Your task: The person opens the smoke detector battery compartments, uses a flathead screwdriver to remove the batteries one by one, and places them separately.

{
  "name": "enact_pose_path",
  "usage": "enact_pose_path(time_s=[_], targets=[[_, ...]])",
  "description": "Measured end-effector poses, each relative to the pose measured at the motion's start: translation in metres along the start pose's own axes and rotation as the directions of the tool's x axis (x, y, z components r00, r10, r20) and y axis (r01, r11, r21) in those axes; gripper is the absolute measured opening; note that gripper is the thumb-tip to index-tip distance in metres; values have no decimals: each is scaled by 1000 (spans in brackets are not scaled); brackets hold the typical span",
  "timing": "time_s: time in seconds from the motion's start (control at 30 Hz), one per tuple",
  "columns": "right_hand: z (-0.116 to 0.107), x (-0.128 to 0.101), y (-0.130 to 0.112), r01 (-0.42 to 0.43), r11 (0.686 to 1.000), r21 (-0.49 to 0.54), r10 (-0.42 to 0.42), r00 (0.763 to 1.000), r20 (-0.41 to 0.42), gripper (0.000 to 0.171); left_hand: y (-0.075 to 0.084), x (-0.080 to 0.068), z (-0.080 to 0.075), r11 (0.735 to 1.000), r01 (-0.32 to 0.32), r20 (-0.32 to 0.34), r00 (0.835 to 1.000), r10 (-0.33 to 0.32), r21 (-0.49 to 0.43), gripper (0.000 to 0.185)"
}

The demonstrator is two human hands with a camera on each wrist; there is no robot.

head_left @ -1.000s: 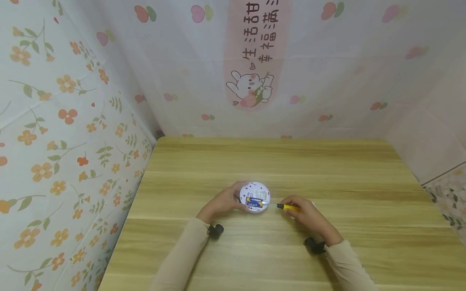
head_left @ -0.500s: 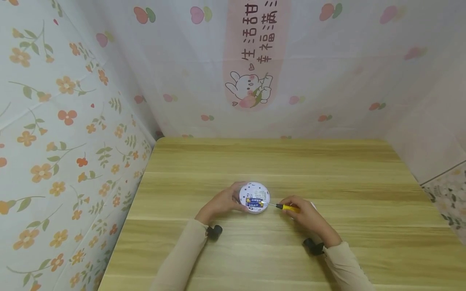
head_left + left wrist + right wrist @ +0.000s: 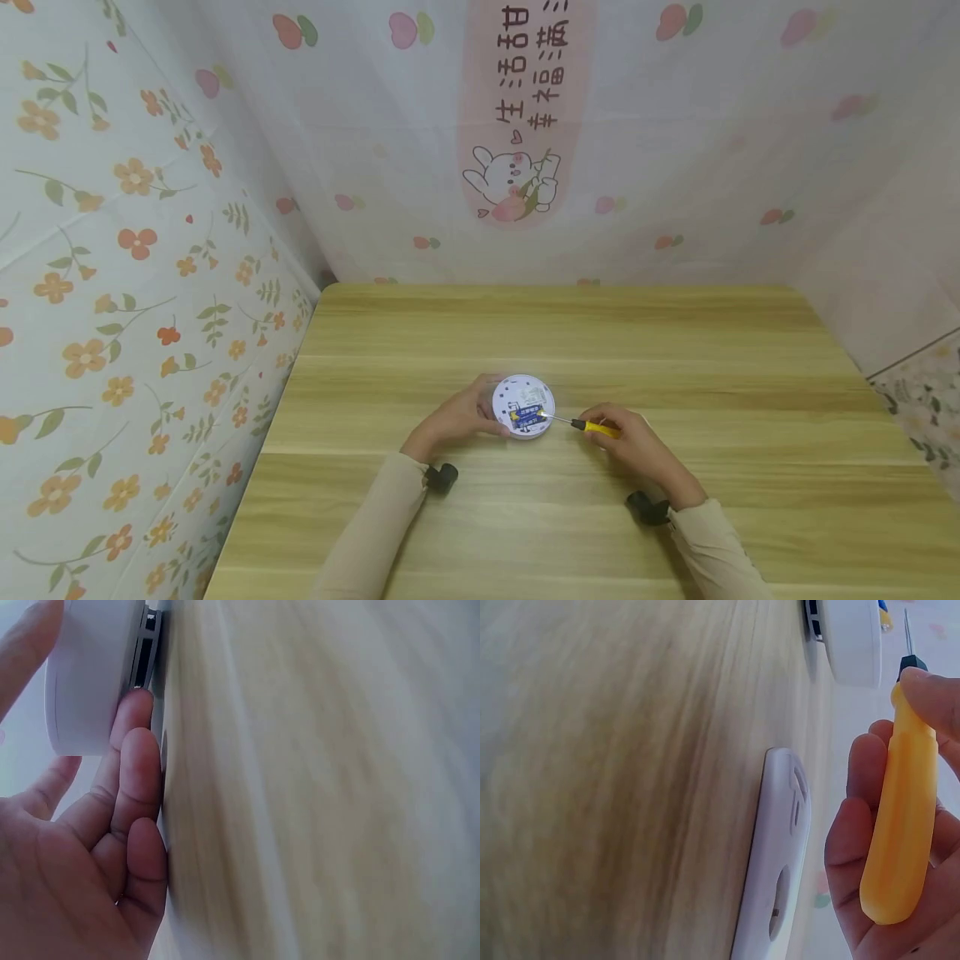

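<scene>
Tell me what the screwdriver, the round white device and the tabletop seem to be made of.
Screwdriver: handle probably smooth plastic, evenly yellow; shaft likely metal, from its silvery look. Round white device: apparently moulded plastic, satin, smooth and uniformly white. Tabletop: streaked grain, soft sheen, possibly wood or printed laminate.

Passage: the wooden tabletop (image 3: 675, 350) beyond the round white device (image 3: 522, 385) as far as the rear curtain (image 3: 637, 150), and the near strip between the two forearms, narrowed by a black camera (image 3: 444, 477) on the left wrist and another black camera (image 3: 647, 507) on the right. Obstacles: left hand (image 3: 457, 414), gripping the device and blocking its left side; right hand (image 3: 630, 437), holding a yellow screwdriver (image 3: 602, 430) whose shaft bars the gap to the device; white plate (image 3: 771, 832), on the table just beside that hand.
</scene>
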State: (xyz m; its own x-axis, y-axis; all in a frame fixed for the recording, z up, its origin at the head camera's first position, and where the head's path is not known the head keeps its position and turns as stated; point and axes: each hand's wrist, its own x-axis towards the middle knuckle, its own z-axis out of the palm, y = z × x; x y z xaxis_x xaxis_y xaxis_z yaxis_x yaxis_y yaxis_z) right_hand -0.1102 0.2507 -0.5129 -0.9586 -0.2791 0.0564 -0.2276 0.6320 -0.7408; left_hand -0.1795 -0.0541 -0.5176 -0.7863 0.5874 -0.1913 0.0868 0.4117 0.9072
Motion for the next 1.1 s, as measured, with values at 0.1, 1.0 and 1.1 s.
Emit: enact_pose_path(time_s=[0.1, 1.0, 1.1], targets=[[0, 0, 0, 8, 1000, -7, -8, 1000, -8, 21, 1, -1, -1, 1000, 23, -16, 1000, -23, 2, 88], [0, -2, 3, -11, 1000, -6, 11, 1000, 3, 21, -3, 0, -4, 1000, -2, 31, 1000, 2, -4, 104], [-1, -3, 4, -7, 1000, -13, 7, 1000, 0, 22, -3, 0, -4, 1000, -8, 35, 999, 8, 5, 98]])
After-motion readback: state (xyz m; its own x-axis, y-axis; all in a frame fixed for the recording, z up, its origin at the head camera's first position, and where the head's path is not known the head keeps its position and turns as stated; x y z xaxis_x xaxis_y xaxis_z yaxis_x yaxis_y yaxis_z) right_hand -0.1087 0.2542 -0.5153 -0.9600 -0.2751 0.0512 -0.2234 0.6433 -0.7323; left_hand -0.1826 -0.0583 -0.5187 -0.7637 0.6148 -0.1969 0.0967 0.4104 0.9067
